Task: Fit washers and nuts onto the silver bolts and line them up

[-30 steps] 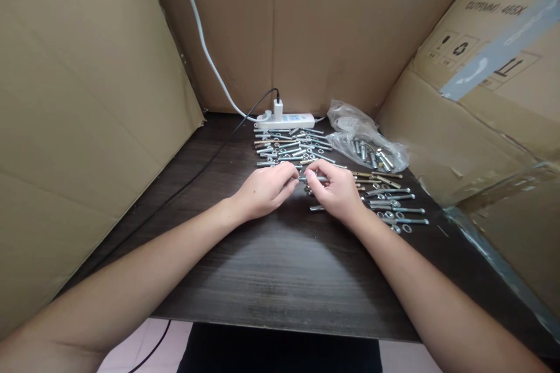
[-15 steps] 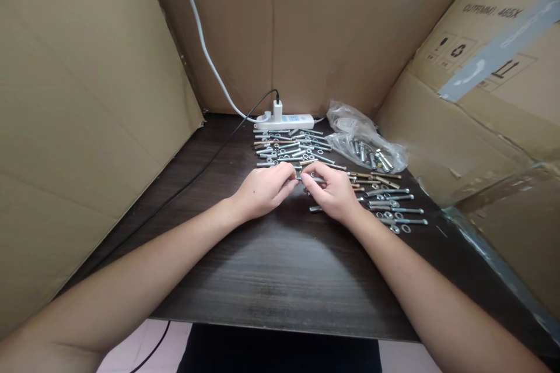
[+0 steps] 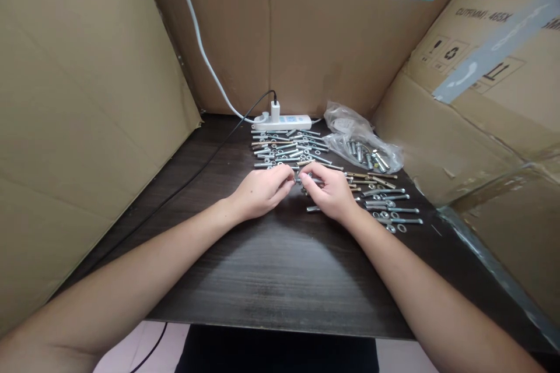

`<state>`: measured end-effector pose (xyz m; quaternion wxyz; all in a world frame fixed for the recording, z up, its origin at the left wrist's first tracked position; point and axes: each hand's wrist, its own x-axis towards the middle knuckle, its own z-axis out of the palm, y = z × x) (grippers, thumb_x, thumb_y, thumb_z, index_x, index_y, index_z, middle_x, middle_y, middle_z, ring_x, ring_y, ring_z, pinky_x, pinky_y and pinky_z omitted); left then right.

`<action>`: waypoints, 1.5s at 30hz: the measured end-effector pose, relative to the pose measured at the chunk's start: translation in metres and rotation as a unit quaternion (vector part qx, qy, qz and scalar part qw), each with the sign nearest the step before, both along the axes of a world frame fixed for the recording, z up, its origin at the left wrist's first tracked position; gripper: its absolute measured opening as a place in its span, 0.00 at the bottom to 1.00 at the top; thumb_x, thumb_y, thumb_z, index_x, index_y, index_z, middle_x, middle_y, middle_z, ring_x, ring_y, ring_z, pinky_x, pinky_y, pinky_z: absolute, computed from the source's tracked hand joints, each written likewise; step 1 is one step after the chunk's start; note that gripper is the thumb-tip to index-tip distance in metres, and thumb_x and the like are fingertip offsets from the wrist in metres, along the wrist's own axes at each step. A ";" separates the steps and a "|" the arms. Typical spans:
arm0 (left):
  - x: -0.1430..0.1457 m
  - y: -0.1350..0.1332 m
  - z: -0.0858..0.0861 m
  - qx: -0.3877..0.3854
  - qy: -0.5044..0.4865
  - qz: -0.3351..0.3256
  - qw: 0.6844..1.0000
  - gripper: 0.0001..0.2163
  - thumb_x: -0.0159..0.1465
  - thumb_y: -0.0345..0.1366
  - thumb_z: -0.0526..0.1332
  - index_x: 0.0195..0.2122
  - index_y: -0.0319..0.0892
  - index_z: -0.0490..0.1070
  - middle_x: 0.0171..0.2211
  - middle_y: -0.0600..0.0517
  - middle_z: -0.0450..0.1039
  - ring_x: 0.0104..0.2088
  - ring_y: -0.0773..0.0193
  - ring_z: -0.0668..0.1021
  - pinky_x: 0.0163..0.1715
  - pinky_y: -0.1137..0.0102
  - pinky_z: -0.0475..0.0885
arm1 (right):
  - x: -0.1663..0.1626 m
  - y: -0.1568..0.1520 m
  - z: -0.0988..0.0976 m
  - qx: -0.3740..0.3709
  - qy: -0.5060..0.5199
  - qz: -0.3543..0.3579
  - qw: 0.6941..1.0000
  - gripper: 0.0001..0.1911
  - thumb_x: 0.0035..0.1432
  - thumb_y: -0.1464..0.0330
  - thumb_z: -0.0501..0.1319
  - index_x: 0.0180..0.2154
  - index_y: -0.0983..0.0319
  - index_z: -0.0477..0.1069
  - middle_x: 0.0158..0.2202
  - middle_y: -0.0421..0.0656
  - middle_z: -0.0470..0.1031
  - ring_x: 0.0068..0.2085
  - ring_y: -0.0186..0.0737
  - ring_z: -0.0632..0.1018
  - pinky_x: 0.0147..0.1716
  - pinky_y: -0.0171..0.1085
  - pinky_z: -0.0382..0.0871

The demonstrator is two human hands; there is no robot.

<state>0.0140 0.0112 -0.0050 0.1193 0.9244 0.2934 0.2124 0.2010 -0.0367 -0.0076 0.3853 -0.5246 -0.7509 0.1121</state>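
Over the dark table my left hand (image 3: 265, 191) and my right hand (image 3: 329, 192) meet, fingertips almost touching. My right hand is closed in a pinch on a thin silvery bolt (image 3: 299, 180) whose end points at the left fingers. Thumb and forefinger of my left hand are pressed together at that end; whatever small piece they hold is mostly hidden. Just beyond the hands lie rows of bolts and sleeves (image 3: 280, 150) with loose washers and nuts. More long bolts (image 3: 398, 210) lie right of my right hand, with a flat washer (image 3: 401, 228) near them.
A clear plastic bag (image 3: 356, 137) with metal sleeve anchors lies at the back right. Behind the rows stands a white power strip (image 3: 284, 123) with a plugged-in charger. A black cable (image 3: 192, 182) crosses the table's left side. Cardboard walls (image 3: 328, 35) enclose the table.
The left and right fingertips have drawn slightly apart, showing a little more of the bolt's end. The whole view has shifted slightly; the laid-out hardware looks unchanged.
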 end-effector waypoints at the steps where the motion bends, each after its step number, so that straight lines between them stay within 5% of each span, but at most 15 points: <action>1: 0.000 0.000 0.000 0.000 0.000 -0.001 1.000 0.07 0.67 0.37 0.49 0.38 0.43 0.64 0.33 0.53 0.71 0.30 0.66 0.73 0.30 0.71 0.64 | 0.000 0.000 0.000 0.001 0.000 0.001 1.000 0.09 0.61 0.65 0.53 0.33 0.60 0.69 0.27 0.39 0.72 0.27 0.35 0.72 0.30 0.32 0.63; 13: 0.005 0.000 -0.007 0.030 0.020 -0.026 0.999 0.09 0.69 0.34 0.46 0.37 0.41 0.64 0.36 0.51 0.71 0.34 0.64 0.74 0.33 0.70 0.66 | -0.004 0.002 -0.001 -0.038 0.003 -0.019 0.999 0.11 0.61 0.63 0.53 0.32 0.61 0.69 0.24 0.38 0.71 0.26 0.35 0.71 0.30 0.32 0.62; 21: 0.001 0.000 0.002 0.069 0.087 -0.057 0.992 0.09 0.69 0.36 0.47 0.37 0.41 0.64 0.36 0.51 0.71 0.34 0.63 0.74 0.32 0.70 0.65 | 0.004 0.000 0.001 -0.069 -0.048 0.041 0.996 0.11 0.59 0.63 0.56 0.32 0.61 0.73 0.27 0.39 0.75 0.27 0.35 0.73 0.31 0.32 0.64; 25: -0.007 0.008 0.010 0.033 0.114 -0.024 0.993 0.09 0.67 0.42 0.51 0.41 0.43 0.64 0.38 0.52 0.72 0.37 0.62 0.75 0.34 0.70 0.66 | 0.002 0.001 -0.003 -0.057 -0.039 0.023 0.997 0.09 0.57 0.64 0.57 0.32 0.61 0.73 0.27 0.39 0.77 0.26 0.35 0.74 0.31 0.32 0.65; 31: -0.019 0.026 0.007 0.056 0.211 0.115 0.969 0.14 0.66 0.47 0.51 0.41 0.41 0.64 0.36 0.47 0.74 0.36 0.55 0.76 0.33 0.66 0.65 | 0.003 0.004 -0.006 -0.039 -0.016 -0.004 0.999 0.09 0.56 0.64 0.57 0.31 0.61 0.72 0.28 0.40 0.77 0.28 0.36 0.75 0.30 0.33 0.66; 37: -0.016 0.024 -0.004 0.073 0.231 0.084 0.967 0.13 0.67 0.43 0.48 0.35 0.41 0.66 0.36 0.47 0.74 0.36 0.55 0.76 0.34 0.64 0.66 | 0.003 0.003 -0.005 -0.039 -0.023 0.005 0.999 0.09 0.57 0.64 0.57 0.30 0.61 0.73 0.28 0.40 0.77 0.27 0.35 0.75 0.31 0.33 0.66; 45: -0.006 0.021 -0.011 0.079 0.205 0.120 0.968 0.15 0.66 0.44 0.49 0.34 0.40 0.68 0.33 0.47 0.75 0.36 0.55 0.77 0.33 0.65 0.66 | 0.001 0.002 -0.006 -0.047 -0.036 0.008 0.998 0.08 0.57 0.64 0.58 0.30 0.60 0.72 0.27 0.39 0.77 0.26 0.35 0.75 0.30 0.33 0.66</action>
